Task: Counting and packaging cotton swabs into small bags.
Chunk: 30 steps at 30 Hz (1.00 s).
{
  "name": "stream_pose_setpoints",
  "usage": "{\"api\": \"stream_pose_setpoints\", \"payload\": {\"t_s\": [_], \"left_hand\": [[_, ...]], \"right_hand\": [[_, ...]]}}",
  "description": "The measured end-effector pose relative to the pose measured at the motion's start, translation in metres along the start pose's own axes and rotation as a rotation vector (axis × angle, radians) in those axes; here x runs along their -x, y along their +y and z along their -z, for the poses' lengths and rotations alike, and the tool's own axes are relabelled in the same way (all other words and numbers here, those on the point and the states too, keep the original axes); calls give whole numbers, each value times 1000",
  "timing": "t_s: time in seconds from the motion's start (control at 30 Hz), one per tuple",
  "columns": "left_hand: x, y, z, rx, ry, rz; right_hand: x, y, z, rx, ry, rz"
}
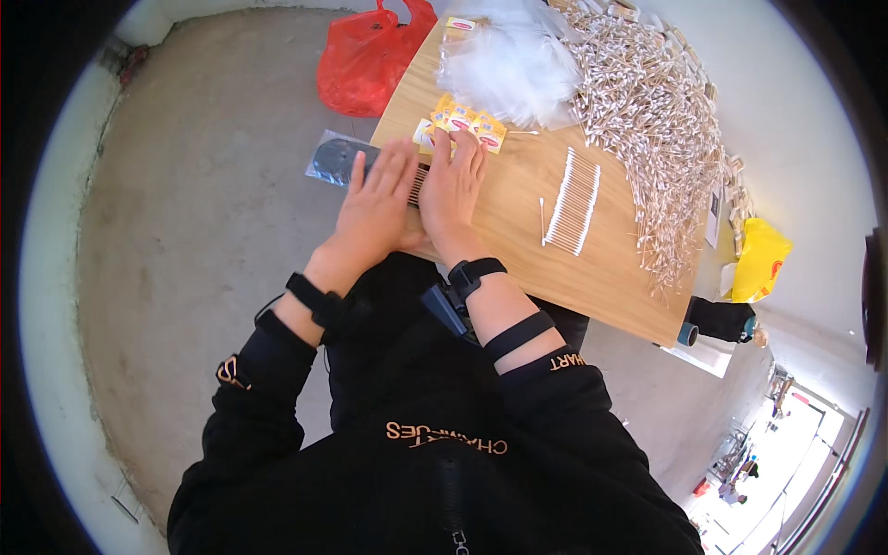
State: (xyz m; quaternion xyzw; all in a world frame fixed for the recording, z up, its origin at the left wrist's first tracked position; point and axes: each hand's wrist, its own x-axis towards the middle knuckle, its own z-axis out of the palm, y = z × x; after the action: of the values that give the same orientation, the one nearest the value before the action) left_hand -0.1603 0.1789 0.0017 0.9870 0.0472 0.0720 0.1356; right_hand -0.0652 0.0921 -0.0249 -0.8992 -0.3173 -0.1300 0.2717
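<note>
Both my hands lie near the table's left edge, fingers stretched out. Under my left hand is a flat clear plastic packet with something dark in it, jutting past the edge. My right hand rests flat beside it, its fingertips at several small yellow cards. Between the hands shows a dark strip with fine pale stripes; the hands hide most of it. Right of them, a neat row of cotton swabs lies on the table, with a single cotton swab beside it.
A large heap of loose cotton swabs covers the right side of the wooden table. Clear plastic bags are piled at the back. A red plastic bag is beyond the left edge, a yellow packet at the right.
</note>
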Motion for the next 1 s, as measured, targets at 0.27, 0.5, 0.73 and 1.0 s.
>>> {"api": "stream_pose_setpoints", "payload": {"t_s": [0.27, 0.5, 0.73, 1.0], "left_hand": [[-1, -22, 19, 23, 57, 334], [-32, -21, 19, -242, -273, 352], [-23, -29, 18, -57, -24, 311], [-15, -46, 12, 214, 217, 236]], "right_hand": [[-1, 3, -2, 33, -43, 16], [0, 1, -3, 51, -56, 17], [-3, -6, -10, 55, -22, 41], [-10, -20, -18, 13, -51, 40]]}}
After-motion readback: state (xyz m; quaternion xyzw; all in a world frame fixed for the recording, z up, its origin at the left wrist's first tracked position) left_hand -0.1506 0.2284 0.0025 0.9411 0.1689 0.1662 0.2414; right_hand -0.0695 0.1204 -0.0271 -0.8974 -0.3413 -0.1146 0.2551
